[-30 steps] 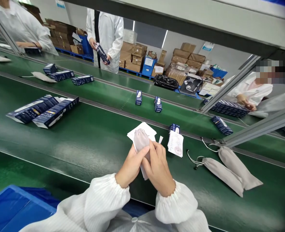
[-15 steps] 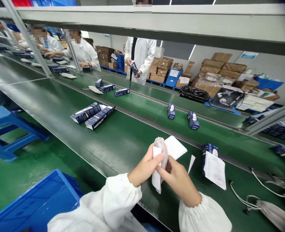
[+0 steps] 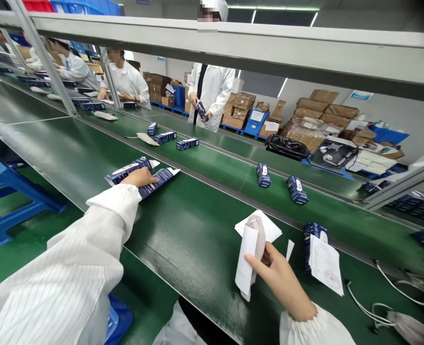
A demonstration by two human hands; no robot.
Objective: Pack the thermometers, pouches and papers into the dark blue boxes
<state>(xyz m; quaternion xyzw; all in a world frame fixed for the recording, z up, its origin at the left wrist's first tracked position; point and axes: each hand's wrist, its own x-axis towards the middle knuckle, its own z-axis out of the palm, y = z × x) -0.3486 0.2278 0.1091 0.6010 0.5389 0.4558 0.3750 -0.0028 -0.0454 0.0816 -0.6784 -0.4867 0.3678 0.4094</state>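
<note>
In my right hand (image 3: 274, 268) is a light grey fabric pouch (image 3: 260, 237) with a folded white leaflet (image 3: 246, 256) against its left side. My thumb presses on the leaflet, while the other fingers are partly hidden behind the pouch. Far to the left, my left hand (image 3: 140, 178) grips the nearer of two dark blue cartons, a carton (image 3: 163, 183) with its end flap open. Beside it lies the other blue carton (image 3: 125, 170), also open at one end and partly covered by my hand. White papers (image 3: 272, 232) lie behind the pouch.
A blue carton (image 3: 314, 235) with printed slips (image 3: 326, 266) leaning on it stands at right. Corded grey pouches (image 3: 406, 326) lie at lower right. More cartons (image 3: 298, 190) sit on the green belt (image 3: 219, 165). A metal shelf beam (image 3: 233, 43) crosses above; co-workers stand beyond.
My left hand has let go of the pouch and leaflet and moved left to the open cartons. My right hand keeps hold of the pouch and leaflet. The view has shifted slightly.
</note>
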